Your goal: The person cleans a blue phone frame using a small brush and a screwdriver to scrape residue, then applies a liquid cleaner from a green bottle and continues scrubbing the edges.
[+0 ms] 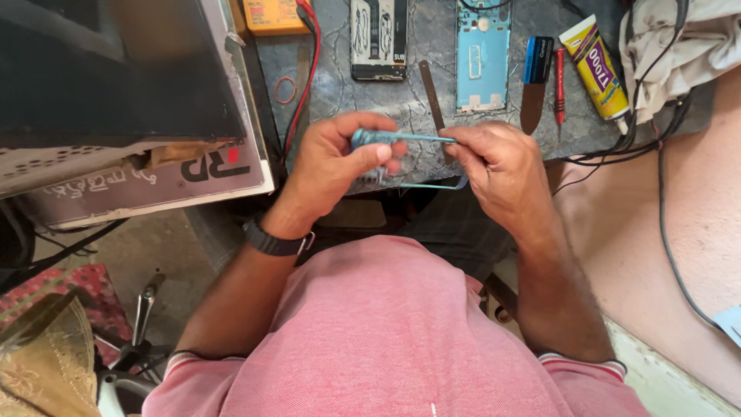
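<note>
Left hand (332, 166) closed around the blue handle of a small tool (370, 139), thumb pressed on top; right hand (502, 166) pinching the far end of its thin shaft between fingertips. Both grips shut on that one tool, held level just above the near edge of the tabletop (432, 46), right over the lap. Below the hands, a thin blue frame strip (432, 185), curving out under the right hand; whether a finger touches it, cannot tell. Best handled, by the look of it, with the handle hand steady, the shaft fingers light, no twisting force on so slim a shaft, wrists kept close to the tabletop edge for support. Further back on the tabletop: an opened phone (378, 38), a light-blue back panel (483, 54), a flat metal pry bar (432, 93), a blue-capped blade (534, 85), a red screwdriver (559, 85), a yellow glue tube (596, 69). Yellow meter (272, 15) with red lead at the rear left. Black wristband (274, 243) on the left wrist.
</note>
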